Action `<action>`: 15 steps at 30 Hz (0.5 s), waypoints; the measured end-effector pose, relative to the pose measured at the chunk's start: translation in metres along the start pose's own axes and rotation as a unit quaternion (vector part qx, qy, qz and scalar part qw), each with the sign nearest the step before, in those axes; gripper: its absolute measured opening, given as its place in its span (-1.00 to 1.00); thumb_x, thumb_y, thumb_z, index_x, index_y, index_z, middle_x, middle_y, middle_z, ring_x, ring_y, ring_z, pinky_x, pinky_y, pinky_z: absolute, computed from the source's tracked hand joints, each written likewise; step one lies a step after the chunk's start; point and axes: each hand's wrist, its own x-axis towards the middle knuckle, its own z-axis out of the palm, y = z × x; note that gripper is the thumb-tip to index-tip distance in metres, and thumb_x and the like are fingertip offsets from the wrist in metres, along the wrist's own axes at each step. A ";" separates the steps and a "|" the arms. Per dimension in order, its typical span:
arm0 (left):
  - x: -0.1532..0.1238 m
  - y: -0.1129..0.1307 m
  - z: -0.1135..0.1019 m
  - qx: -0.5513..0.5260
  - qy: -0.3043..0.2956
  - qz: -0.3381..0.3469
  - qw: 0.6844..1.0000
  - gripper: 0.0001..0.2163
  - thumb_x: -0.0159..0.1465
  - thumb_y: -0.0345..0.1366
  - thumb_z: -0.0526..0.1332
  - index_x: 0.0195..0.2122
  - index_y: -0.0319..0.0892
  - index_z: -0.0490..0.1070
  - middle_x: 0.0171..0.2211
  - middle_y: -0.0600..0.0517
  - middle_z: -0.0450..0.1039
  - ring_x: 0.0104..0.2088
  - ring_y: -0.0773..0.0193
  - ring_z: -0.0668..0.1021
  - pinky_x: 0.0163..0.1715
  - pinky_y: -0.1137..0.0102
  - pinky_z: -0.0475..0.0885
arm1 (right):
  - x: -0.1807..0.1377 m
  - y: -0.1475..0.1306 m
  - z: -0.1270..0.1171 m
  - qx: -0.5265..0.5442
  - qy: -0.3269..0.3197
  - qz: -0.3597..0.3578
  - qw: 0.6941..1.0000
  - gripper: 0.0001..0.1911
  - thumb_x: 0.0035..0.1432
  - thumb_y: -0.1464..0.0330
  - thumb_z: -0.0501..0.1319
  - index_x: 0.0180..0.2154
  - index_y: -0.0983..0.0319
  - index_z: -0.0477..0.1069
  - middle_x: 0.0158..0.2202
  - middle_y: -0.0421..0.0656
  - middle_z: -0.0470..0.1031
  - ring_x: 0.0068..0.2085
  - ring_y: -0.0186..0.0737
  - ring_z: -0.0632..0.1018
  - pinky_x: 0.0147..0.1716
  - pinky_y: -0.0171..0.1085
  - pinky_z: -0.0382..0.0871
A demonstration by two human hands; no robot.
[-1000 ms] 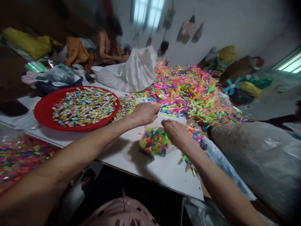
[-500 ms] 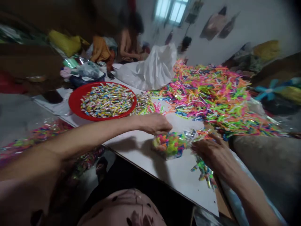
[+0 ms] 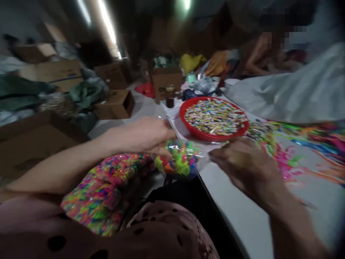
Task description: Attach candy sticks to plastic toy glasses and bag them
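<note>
My left hand is closed on a small clear bag of coloured plastic pieces, held past the left edge of the white table. Just below it lies a pile of filled bags of the same bright pieces. My right hand hovers over the table to the right of the bag, blurred by motion, its fingers loosely curled with nothing visible in them. A red tray heaped with small wrapped sticks stands behind both hands.
Bright pink, green and orange plastic strips spread over the table at right. A large white plastic bag lies behind them, with a seated person beyond. Cardboard boxes and cloth bundles crowd the floor at left.
My view has swung left. My left hand has carried the small bag off the table toward the pile of filled bags. My right hand has let go and trails behind.
</note>
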 end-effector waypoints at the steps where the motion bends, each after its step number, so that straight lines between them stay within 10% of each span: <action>1: -0.023 -0.003 0.019 -0.002 -0.026 -0.033 0.999 -0.76 0.31 -0.13 0.12 -0.34 -0.18 0.45 -0.57 0.09 0.36 -0.57 0.34 0.36 -0.46 0.41 0.19 | 0.016 -0.010 0.024 0.039 -0.009 -0.037 0.999 -0.82 0.30 0.36 0.09 -0.31 0.18 0.45 -0.44 -0.17 0.49 -0.37 -0.21 0.46 -0.24 -0.19 0.35; 8: -0.178 -0.012 0.079 -0.083 0.005 -0.360 0.929 -0.62 0.34 -0.15 -0.03 -0.59 -0.17 0.26 -0.67 0.12 0.14 -0.63 0.39 0.18 -0.55 0.41 0.02 | 0.064 -0.052 0.142 0.325 -0.010 0.004 0.946 -0.86 0.25 0.37 0.14 -0.17 0.17 0.44 -0.21 -0.12 0.53 -0.13 -0.17 0.53 -0.14 -0.17 0.43; 15: -0.346 -0.025 0.118 -0.147 -0.094 -0.695 0.698 -0.68 0.26 -0.21 0.12 -0.61 -0.22 0.31 -0.69 0.13 0.23 -0.61 0.38 0.30 -0.54 0.48 0.14 | -0.007 0.025 0.239 0.053 -0.192 0.018 0.980 -0.69 0.20 0.26 0.02 -0.16 0.25 0.44 -0.10 0.06 0.45 -0.07 0.04 0.48 -0.07 0.01 0.39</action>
